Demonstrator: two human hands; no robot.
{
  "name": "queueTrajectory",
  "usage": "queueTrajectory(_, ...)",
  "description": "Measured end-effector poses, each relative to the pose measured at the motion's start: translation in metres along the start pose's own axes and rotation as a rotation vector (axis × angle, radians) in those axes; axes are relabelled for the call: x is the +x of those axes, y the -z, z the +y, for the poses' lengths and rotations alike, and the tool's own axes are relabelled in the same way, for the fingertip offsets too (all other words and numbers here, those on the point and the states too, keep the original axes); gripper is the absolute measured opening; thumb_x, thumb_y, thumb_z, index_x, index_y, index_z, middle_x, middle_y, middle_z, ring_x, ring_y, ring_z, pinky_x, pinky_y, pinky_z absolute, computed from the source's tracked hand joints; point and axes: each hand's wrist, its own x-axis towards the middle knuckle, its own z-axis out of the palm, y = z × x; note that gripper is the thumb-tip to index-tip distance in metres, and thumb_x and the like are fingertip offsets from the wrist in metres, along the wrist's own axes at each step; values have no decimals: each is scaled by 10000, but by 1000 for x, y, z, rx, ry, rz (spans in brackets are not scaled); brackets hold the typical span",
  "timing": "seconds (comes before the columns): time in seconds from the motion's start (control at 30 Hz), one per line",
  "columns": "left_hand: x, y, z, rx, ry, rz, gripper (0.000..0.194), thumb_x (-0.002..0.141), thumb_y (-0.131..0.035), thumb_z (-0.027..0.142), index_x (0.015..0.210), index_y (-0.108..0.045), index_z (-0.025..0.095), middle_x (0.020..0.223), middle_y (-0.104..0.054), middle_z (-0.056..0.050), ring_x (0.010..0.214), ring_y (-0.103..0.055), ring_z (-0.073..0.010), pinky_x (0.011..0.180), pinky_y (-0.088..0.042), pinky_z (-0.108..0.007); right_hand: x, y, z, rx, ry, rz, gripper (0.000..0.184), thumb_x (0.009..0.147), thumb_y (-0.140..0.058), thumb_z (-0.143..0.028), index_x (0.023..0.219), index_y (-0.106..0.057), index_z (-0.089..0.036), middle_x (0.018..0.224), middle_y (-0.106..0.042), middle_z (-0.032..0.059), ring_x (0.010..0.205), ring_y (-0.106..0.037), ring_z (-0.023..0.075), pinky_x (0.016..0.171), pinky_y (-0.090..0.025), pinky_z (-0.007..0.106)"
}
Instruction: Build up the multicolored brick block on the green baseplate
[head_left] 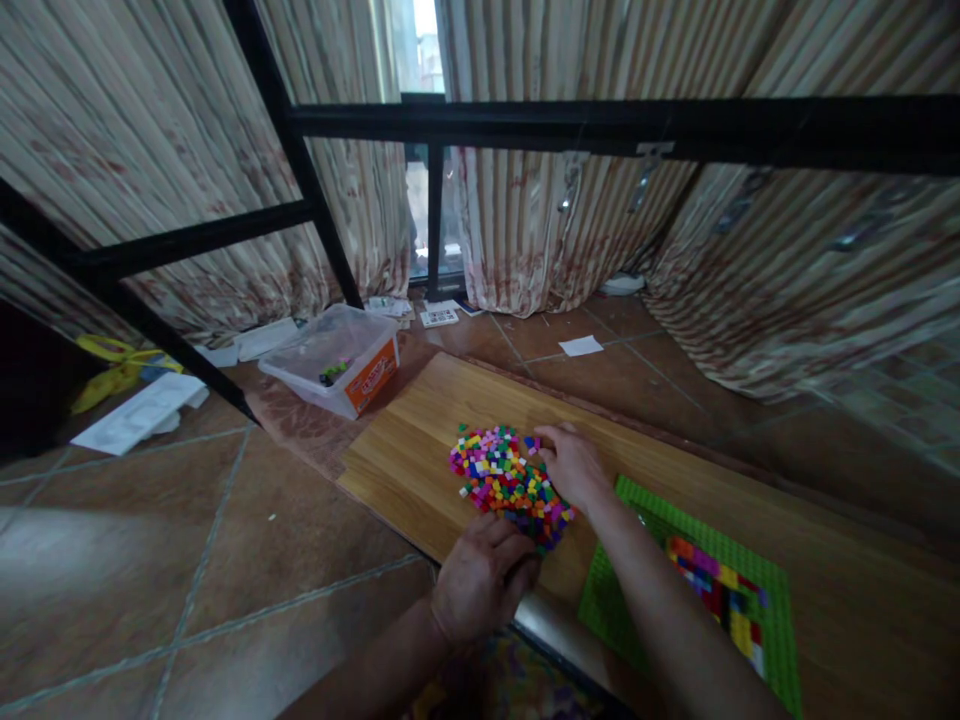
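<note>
A heap of small multicoloured building bricks (510,475) lies on the wooden board. My left hand (487,575) rests at the near edge of the heap, its fingers curled inward; whatever they hold, if anything, is hidden. On the far right side of the heap, my right hand (574,465) has its fingers bent and apart, close to a few blue and purple bricks (532,444). Under and beside my right forearm lies a green studded baseplate (776,590), partly covered by the arm. Rows of coloured bricks (712,580) sit on the baseplate.
The wooden board (420,420) lies on a brown patterned cloth over a tiled floor. A clear plastic box (322,350) with an orange label holds a few bricks. White packaging (139,412), a yellow bag (112,370) and papers lie around. Black metal bars (525,122) cross before striped curtains.
</note>
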Motion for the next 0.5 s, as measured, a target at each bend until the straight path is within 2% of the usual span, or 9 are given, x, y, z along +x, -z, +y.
queueTrajectory(0.1, 0, 0, -1, 6, -1, -15, 135, 914, -491, 211, 903, -623, 187, 855, -639, -52, 801, -564, -164, 737, -462, -307, 4, -3, 3, -28, 42, -24, 265, 855, -575, -156, 1088, -691, -203, 1064, -664, 70, 1015, -616, 181, 924, -425, 271)
queueTrajectory(0.23, 0, 1, -1, 15, 11, -35, 154, 923, -476, 217, 913, -628, 192, 851, -638, -57, 810, -571, -166, 755, -469, -315, -2, -5, 8, 0, 44, 32, 184, 860, -567, -178, 984, -699, -212, 995, -667, 51, 916, -633, 169, 853, -450, 276)
queueTrajectory(0.5, 1, 1, 1, 24, 7, -35, 133, 908, -498, 202, 887, -630, 197, 857, -645, -56, 811, -568, -170, 751, -464, -313, -14, -2, 9, 131, 57, 22, 330, 797, -500, -65, 982, -710, -241, 956, -720, 15, 858, -662, 144, 784, -470, 249)
